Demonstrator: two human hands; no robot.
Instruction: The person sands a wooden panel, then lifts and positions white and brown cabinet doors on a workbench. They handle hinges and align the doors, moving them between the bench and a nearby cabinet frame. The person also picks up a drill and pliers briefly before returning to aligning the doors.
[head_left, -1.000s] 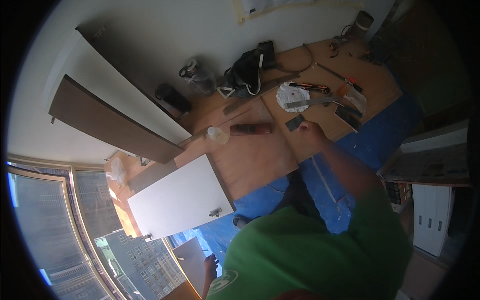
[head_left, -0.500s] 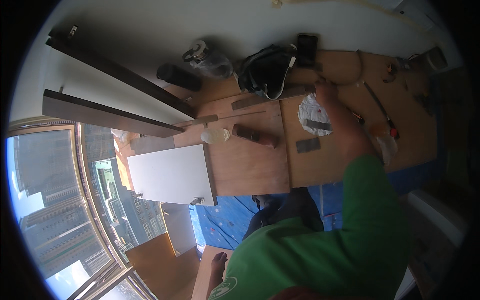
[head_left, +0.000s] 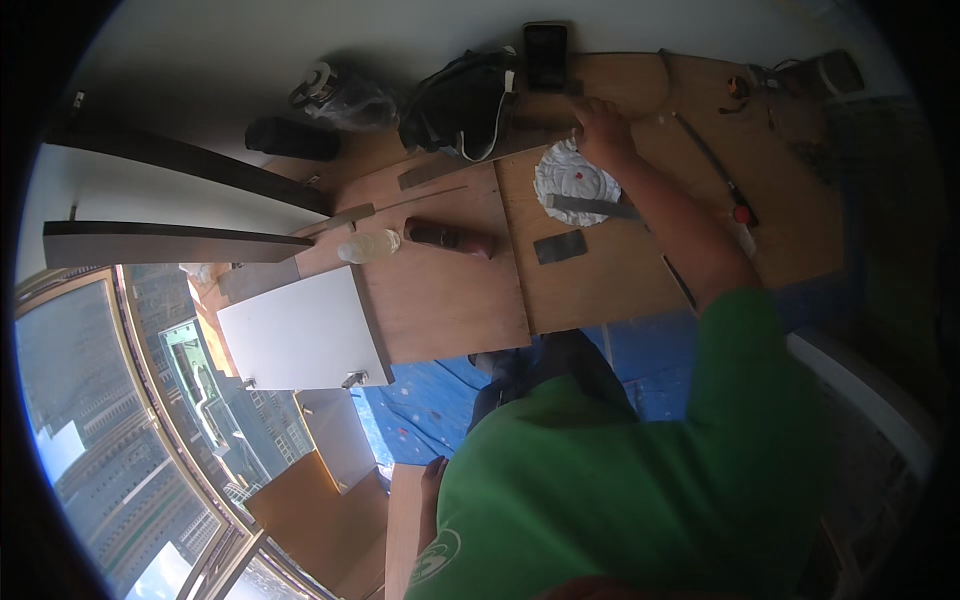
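Note:
My right hand (head_left: 605, 137) reaches over the far part of the wooden worktop, just beyond a round, crumpled white bundle (head_left: 578, 172) with a red dot. Its fingers are bent together around something thin and dark that I cannot make out. A grey flat strip (head_left: 590, 205) lies across the bundle's near edge, and a dark grey rectangular piece (head_left: 560, 247) is nearer to me. Low on the left, my left hand (head_left: 433, 477) is beside a wooden panel (head_left: 402, 510); its fingers are mostly hidden.
A white panel with hinges (head_left: 300, 330), a clear bottle (head_left: 368, 246) and a dark reddish-brown case (head_left: 450, 238) lie left. Behind are a black bag (head_left: 455, 105), a phone (head_left: 546, 55) and a water jug (head_left: 350, 95). A long tool with a red knob (head_left: 740, 213) lies right.
The view has shifted, so the worktop's things appear farther left and up. My right hand remains near the white bundle's far edge. My left hand shows less of its fingers.

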